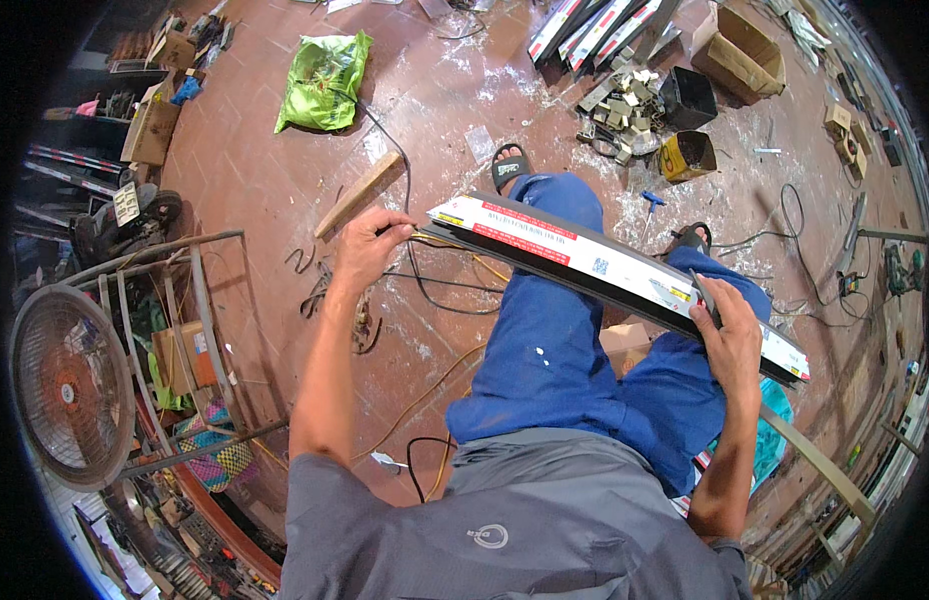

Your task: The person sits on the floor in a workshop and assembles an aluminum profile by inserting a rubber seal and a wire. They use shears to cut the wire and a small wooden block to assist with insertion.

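Note:
A long metal profile (601, 262), dark along its lower side and covered with white-and-red printed film on top, lies slanting across my thighs. My right hand (730, 335) is closed around it toward its right end, and a slim dark piece (701, 292) shows by the fingers; I cannot make out what it is. At the profile's pointed left end, my left hand (373, 248) has thumb and forefinger pinched together. Something thin and dark shows at those fingertips, too small to name.
Beyond my feet lie a blue-handled tool (653, 200), a pile of metal pieces (625, 108), a black bin (690, 97) and a cardboard box (737, 55). A wooden block (358, 194) and a green bag (325, 82) lie ahead left. A fan (73, 388) stands left. Cables cross the floor.

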A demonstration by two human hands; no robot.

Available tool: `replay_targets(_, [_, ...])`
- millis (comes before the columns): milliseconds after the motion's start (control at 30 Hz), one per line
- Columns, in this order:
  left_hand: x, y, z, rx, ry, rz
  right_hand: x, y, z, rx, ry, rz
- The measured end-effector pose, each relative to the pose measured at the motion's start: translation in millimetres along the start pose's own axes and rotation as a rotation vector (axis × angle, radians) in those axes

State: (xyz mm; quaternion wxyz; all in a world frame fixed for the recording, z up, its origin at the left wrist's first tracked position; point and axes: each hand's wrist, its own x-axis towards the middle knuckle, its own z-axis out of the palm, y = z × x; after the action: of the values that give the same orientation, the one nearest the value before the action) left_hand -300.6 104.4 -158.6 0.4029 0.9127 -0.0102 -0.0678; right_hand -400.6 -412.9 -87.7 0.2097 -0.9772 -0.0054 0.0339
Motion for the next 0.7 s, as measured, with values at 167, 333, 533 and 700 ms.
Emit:
replay_targets(167, [13,-11,-11,0.041,-0.1,0.075,1,-2,-2,0.046,-0.018,0.009])
replay_targets(333, [23,4,-15,0.061,-0.212,0.106,0,-3,-3,0.046,-0.021,0.018])
replay_targets(533, [32,9,-19,0.096,-0.305,0.091,-1,-6,-4,0.044,-0.025,0.034])
replay_targets(700, [32,0,-17,0.022,-0.308,0.151,-1,-4,-2,0.005,0.0,0.007])
